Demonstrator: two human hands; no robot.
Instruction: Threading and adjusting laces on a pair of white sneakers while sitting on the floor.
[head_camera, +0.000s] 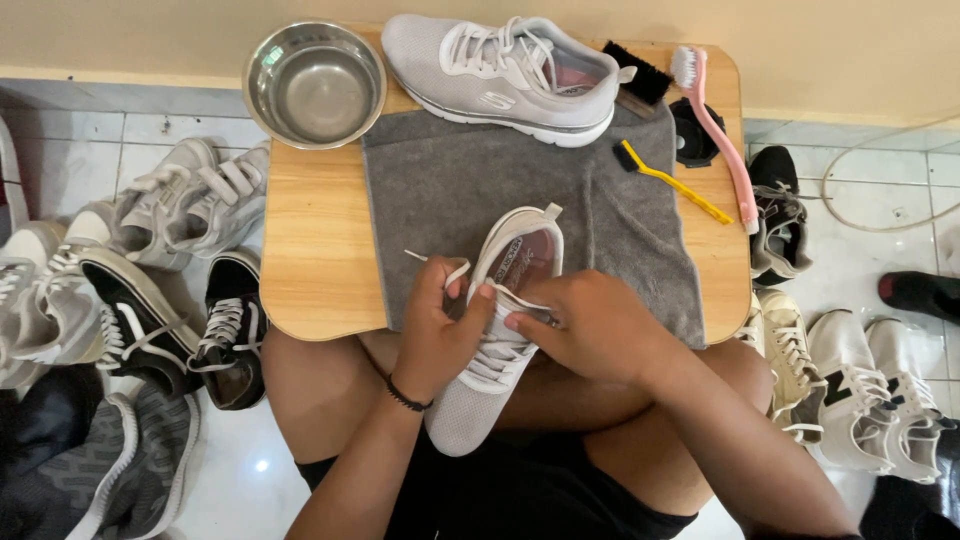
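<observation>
A light grey mesh sneaker (500, 300) lies toe toward me, heel on the grey towel (450, 180), toe over my lap. My left hand (435, 325) pinches its white lace (452, 272) beside the tongue. My right hand (590, 325) grips the lace on the other side of the eyelets. The matching sneaker (510, 70) rests on its side at the far edge of the small wooden table (310, 250).
A steel bowl (315, 85) sits at the table's far left. A pink long-handled brush (715, 130), a yellow small brush (670, 180) and a black brush (640, 75) lie at the right. Several pairs of shoes crowd the tiled floor on both sides.
</observation>
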